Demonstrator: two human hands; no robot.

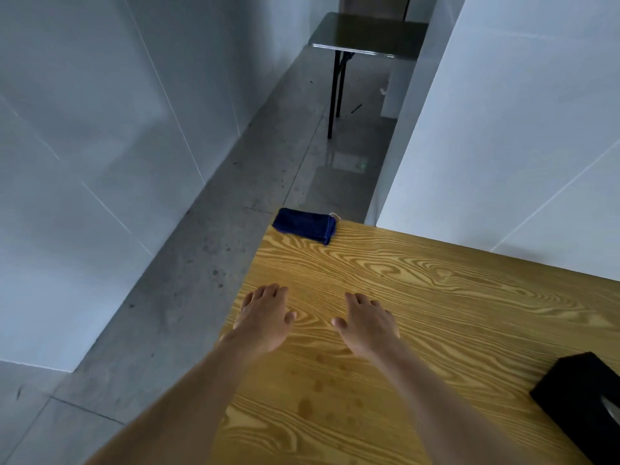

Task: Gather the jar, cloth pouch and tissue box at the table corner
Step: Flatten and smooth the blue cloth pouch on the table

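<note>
A dark blue cloth pouch with a pale drawstring lies flat at the far left corner of the wooden table. A black tissue box sits at the right edge of view, cut off by the frame. No jar is in sight. My left hand hovers palm down near the table's left edge, fingers apart and empty. My right hand is beside it, also palm down, spread and empty. Both hands are well short of the pouch.
The table's left edge drops to a grey concrete floor. White wall panels stand at left and behind the table at right. A small dark folding table stands farther down the passage.
</note>
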